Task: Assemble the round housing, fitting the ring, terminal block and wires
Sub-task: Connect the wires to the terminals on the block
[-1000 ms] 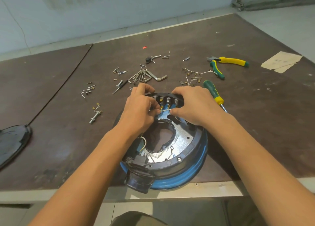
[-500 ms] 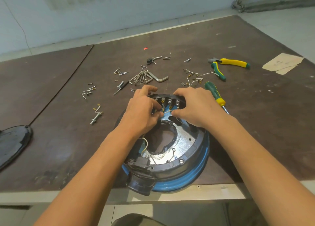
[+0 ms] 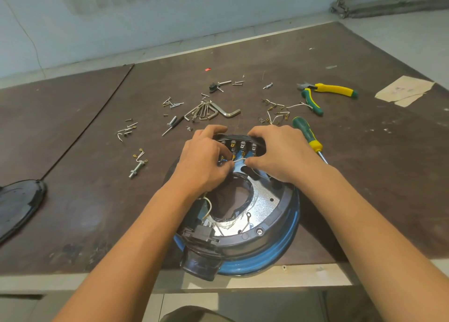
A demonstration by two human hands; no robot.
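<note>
Pinching a white wire (image 3: 239, 160) between them, the left hand (image 3: 204, 162) and right hand (image 3: 284, 155) sit close together over the terminal block (image 3: 243, 146), at 12 o'clock on the round housing (image 3: 286, 246). That housing lies at the table's (image 3: 85, 200) 6 o'clock edge. A screwdriver (image 3: 307, 134) lies at its 1 o'clock, with hex keys (image 3: 211, 111) at 12.

Dark brown worktable (image 3: 388, 151) against a pale wall (image 3: 170, 17), light floor (image 3: 401, 42) and metal rack (image 3: 340, 6) far right.
</note>
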